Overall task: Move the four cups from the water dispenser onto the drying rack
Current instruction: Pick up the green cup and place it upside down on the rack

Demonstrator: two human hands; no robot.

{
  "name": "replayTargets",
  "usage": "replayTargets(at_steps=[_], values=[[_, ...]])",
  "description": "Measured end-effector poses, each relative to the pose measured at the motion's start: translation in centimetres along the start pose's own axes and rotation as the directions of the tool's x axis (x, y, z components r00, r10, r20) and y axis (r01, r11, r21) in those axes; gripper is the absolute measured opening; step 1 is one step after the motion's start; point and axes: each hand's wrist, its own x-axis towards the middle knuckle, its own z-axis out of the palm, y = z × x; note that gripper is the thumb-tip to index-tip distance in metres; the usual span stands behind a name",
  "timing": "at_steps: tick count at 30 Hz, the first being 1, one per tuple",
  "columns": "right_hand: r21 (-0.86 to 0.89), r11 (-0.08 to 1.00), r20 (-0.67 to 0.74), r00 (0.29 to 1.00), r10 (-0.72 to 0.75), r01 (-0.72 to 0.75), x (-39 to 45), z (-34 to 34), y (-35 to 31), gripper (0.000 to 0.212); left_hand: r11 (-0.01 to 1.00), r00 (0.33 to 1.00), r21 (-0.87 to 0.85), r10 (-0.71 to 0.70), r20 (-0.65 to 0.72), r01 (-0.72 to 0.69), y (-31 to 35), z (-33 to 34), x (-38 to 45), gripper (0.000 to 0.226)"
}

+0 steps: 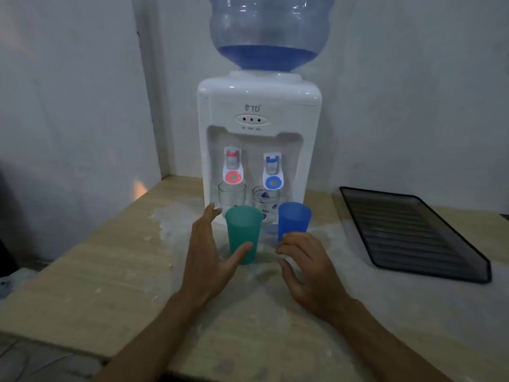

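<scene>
A white water dispenser (259, 128) stands against the wall with a blue bottle on top. Under its red tap sits a plain clear glass (232, 195); under the blue tap sits a clear glass with blue print (265, 201). In front of them stand a green plastic cup (243, 232) and a blue plastic cup (294, 220), both upright. My left hand (210, 257) is open around the green cup's left side, thumb touching its lower front. My right hand (305, 263) is open just below the blue cup, holding nothing. The dark drying rack (413, 232) lies flat at the right.
The pale wooden counter (110, 271) has whitish smears around the dispenser. Its left edge drops off near a dark object at the far left. Walls close in behind and to the left. Bare counter lies between the cups and the rack.
</scene>
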Motion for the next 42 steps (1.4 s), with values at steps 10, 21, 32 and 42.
replayTargets(at_steps=[10,21,32,42], values=[[0.027,0.998,-0.038,0.997,0.060,-0.059,0.1,0.4,0.0,0.021,0.980,0.962,-0.065,-0.168,0.217,0.186,-0.3,0.6,1.0,0.101],[0.126,0.980,-0.130,0.976,0.173,-0.156,0.6,0.0,0.0,0.022,0.981,0.907,-0.034,-0.163,0.388,0.190,0.4,1.2,1.6,0.082],[0.333,0.914,-0.104,0.954,0.282,-0.234,0.7,-1.7,0.0,0.086,0.988,0.916,-0.083,0.153,0.370,-0.131,4.2,2.5,-1.4,0.087],[0.489,0.823,-0.220,0.873,0.436,-0.288,1.2,-4.9,1.5,0.076,0.805,0.867,-0.509,-0.011,0.499,0.304,8.6,5.2,-2.3,0.066]])
